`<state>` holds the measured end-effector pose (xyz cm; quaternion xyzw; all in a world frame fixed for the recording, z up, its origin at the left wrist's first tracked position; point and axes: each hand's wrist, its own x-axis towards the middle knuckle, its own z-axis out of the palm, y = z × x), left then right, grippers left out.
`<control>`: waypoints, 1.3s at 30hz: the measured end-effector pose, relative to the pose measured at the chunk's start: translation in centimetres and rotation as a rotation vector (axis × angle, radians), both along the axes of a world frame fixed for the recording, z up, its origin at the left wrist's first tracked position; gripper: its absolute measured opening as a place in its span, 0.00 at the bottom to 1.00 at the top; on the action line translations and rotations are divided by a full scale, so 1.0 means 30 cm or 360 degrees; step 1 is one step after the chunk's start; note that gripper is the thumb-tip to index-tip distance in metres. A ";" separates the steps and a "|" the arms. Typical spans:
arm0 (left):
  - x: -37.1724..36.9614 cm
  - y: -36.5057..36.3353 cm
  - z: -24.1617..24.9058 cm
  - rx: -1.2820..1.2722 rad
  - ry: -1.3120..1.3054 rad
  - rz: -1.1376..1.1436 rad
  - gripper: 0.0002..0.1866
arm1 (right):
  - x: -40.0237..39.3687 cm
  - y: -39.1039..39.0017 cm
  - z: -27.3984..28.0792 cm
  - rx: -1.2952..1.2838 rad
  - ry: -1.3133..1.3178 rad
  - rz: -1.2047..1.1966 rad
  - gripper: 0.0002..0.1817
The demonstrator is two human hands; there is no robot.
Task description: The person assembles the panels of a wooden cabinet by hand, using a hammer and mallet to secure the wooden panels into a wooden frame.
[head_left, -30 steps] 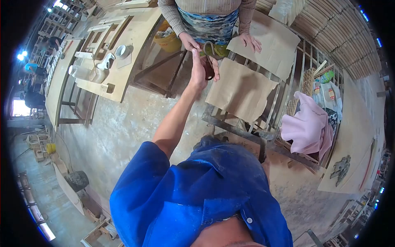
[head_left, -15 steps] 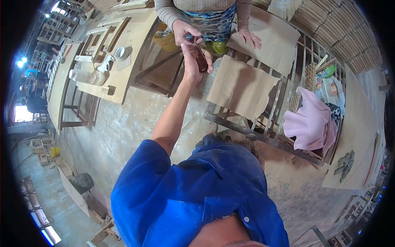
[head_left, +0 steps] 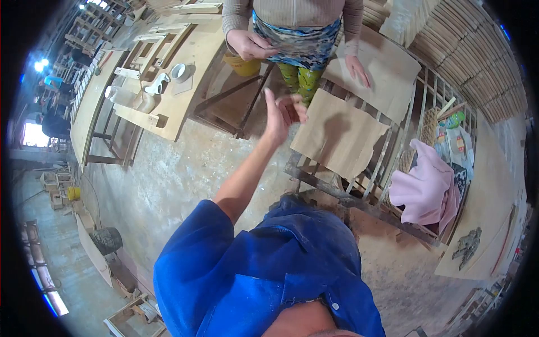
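Observation:
My left hand [head_left: 285, 115] reaches forward, palm up, over the gap between the wooden workbench and the metal rack. Its thumb stands apart and its fingers are loosely curled; I make out nothing held in it. Just beyond, a co-worker's hand [head_left: 251, 44] has its fingers drawn together, and whatever it may hold is too blurred to tell. Their other hand [head_left: 357, 71] rests on a cardboard sheet [head_left: 387, 73]. Nearest my hand on the right lies a torn cardboard piece [head_left: 337, 132]. My right hand is out of view.
A workbench [head_left: 185, 106] at left bears a plastic bottle [head_left: 119, 96], a white cup [head_left: 179, 72] and wooden frames. A yellow bucket [head_left: 242, 64] stands beneath. On the metal rack [head_left: 365, 188] lies a pink cloth [head_left: 424, 188]. Wooden strips [head_left: 466, 56] are stacked behind.
The dark brown looped object between my left hand and the co-worker's hand no longer shows. Their hand has drawn back, mine has separated from it, and my view has shifted slightly.

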<state>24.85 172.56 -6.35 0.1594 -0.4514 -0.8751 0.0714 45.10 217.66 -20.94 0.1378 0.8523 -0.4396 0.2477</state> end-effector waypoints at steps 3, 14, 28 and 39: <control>0.087 0.062 -0.096 0.0096 -0.0224 -0.0106 0.53 | -0.005 0.001 -0.008 -0.0013 -0.0018 0.0015 0.19; 0.235 0.133 -0.189 0.0032 -0.0421 -0.0239 0.47 | 0.000 0.010 -0.011 -0.0015 -0.0048 0.0030 0.20; 0.207 0.140 -0.135 -0.0183 -0.0209 -0.0160 0.31 | 0.024 0.024 -0.021 -0.0046 -0.0116 0.0044 0.20; 0.264 0.160 -0.082 0.0143 0.0031 -0.0459 0.23 | 0.054 0.046 -0.060 -0.0126 -0.0109 0.0062 0.20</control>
